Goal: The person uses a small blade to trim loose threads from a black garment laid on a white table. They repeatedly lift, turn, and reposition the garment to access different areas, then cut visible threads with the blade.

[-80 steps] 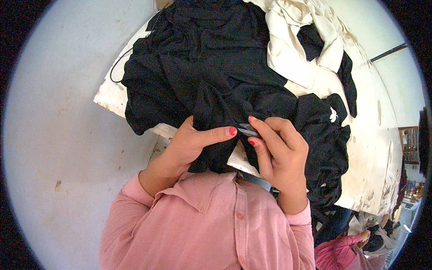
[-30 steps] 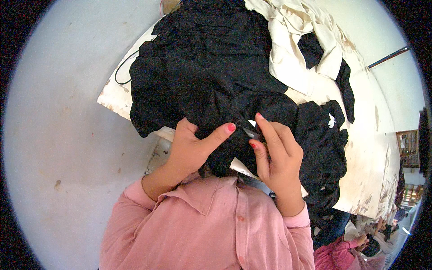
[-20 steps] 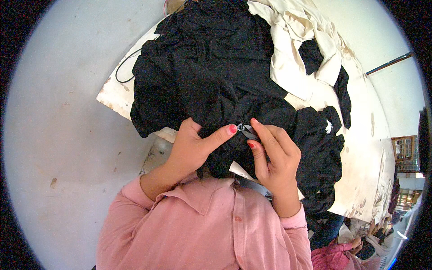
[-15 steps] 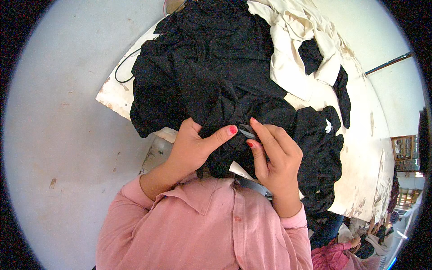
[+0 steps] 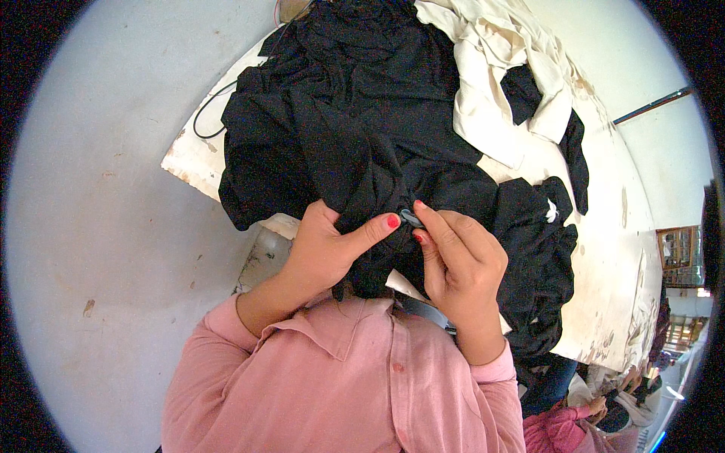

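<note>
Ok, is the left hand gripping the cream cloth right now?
No, the left hand is pinching a fold of the black garment, while the cream cloth lies apart, farther back on the table.

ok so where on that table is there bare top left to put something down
Bare top shows on the white table along its right side, between the black garments and the far edge, and in a thin strip at the left corner by the black cord. The middle is buried in black cloth, the top right under the cream fabric. Both hands, left hand and right hand, crowd the near edge.
</note>
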Action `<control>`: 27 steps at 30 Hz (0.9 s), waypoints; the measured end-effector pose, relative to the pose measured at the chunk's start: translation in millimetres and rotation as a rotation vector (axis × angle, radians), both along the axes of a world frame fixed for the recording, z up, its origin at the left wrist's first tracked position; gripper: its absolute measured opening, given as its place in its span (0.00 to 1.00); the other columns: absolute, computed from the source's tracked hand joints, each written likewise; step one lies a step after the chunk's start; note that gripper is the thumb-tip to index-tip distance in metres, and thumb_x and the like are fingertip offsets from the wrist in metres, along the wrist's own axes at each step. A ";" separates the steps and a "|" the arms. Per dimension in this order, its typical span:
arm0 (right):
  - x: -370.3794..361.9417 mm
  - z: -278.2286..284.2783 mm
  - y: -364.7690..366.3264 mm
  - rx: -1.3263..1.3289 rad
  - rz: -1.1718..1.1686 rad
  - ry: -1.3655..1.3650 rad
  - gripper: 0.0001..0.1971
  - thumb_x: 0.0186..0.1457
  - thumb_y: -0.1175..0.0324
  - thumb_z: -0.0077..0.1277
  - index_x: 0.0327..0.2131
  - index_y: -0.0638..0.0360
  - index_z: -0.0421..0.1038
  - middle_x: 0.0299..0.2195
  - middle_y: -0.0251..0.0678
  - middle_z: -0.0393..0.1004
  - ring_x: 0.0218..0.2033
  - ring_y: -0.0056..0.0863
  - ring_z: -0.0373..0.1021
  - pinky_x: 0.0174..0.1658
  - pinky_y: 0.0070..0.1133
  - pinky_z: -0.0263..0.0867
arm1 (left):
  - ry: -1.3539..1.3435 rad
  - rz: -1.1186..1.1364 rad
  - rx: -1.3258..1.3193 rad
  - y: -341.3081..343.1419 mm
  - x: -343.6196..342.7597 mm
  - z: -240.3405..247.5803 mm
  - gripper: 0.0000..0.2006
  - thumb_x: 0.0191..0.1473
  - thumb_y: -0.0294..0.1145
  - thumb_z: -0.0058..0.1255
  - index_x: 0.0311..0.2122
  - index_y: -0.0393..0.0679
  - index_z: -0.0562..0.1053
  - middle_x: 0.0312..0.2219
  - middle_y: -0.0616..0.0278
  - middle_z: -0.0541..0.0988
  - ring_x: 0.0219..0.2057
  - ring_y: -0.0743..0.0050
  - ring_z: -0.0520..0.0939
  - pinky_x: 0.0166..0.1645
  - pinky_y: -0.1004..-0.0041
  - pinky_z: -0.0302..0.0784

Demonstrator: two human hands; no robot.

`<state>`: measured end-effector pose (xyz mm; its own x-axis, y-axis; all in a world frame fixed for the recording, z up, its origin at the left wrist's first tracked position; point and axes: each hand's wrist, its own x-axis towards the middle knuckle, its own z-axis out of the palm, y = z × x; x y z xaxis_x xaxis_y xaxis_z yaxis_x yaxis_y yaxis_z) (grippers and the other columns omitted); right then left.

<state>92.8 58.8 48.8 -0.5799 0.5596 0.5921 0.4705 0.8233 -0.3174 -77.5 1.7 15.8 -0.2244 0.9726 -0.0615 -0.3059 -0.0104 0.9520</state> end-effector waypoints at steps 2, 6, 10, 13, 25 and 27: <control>0.1 -4.5 2.3 0.016 0.007 0.036 0.17 0.45 0.75 0.61 0.42 0.58 0.77 0.30 0.36 0.77 0.25 0.30 0.73 0.27 0.22 0.68 | 0.035 0.011 0.005 0.5 -0.5 -3.7 0.13 0.52 0.32 0.62 0.41 0.37 0.78 0.35 0.63 0.82 0.34 0.79 0.81 0.41 0.77 0.77; 2.6 -8.3 4.8 0.057 -0.002 0.043 0.17 0.45 0.73 0.61 0.43 0.57 0.77 0.31 0.35 0.77 0.24 0.29 0.73 0.26 0.22 0.68 | -0.002 0.009 -0.008 -0.4 0.5 -0.9 0.13 0.52 0.31 0.62 0.41 0.37 0.77 0.35 0.64 0.82 0.34 0.80 0.81 0.40 0.77 0.76; 2.1 -5.8 1.4 -0.021 -0.020 0.091 0.17 0.46 0.73 0.60 0.43 0.57 0.77 0.30 0.36 0.77 0.24 0.30 0.73 0.26 0.23 0.68 | -0.050 -0.001 -0.002 -1.7 0.6 0.2 0.13 0.52 0.31 0.62 0.42 0.37 0.77 0.35 0.63 0.82 0.35 0.80 0.81 0.42 0.77 0.76; 2.3 -3.5 -0.2 -0.014 0.010 0.052 0.16 0.46 0.73 0.60 0.42 0.57 0.77 0.30 0.36 0.77 0.25 0.30 0.73 0.26 0.23 0.69 | -0.031 -0.005 0.016 -2.1 -0.2 -2.3 0.13 0.53 0.31 0.62 0.42 0.37 0.77 0.36 0.63 0.82 0.35 0.79 0.81 0.43 0.76 0.76; 4.0 6.5 -7.4 -0.199 0.001 0.085 0.23 0.43 0.70 0.62 0.46 0.58 0.73 0.30 0.39 0.73 0.24 0.32 0.71 0.27 0.23 0.68 | -0.019 0.031 0.000 -5.3 3.0 -1.1 0.14 0.53 0.33 0.61 0.43 0.37 0.76 0.36 0.62 0.82 0.36 0.78 0.81 0.43 0.75 0.76; 2.9 6.8 -6.1 -0.229 -0.049 0.096 0.29 0.42 0.65 0.65 0.51 0.57 0.69 0.32 0.40 0.71 0.25 0.33 0.70 0.28 0.24 0.68 | -0.043 0.099 -0.063 -4.3 1.3 0.3 0.16 0.52 0.36 0.62 0.42 0.35 0.76 0.36 0.61 0.82 0.36 0.76 0.81 0.43 0.73 0.76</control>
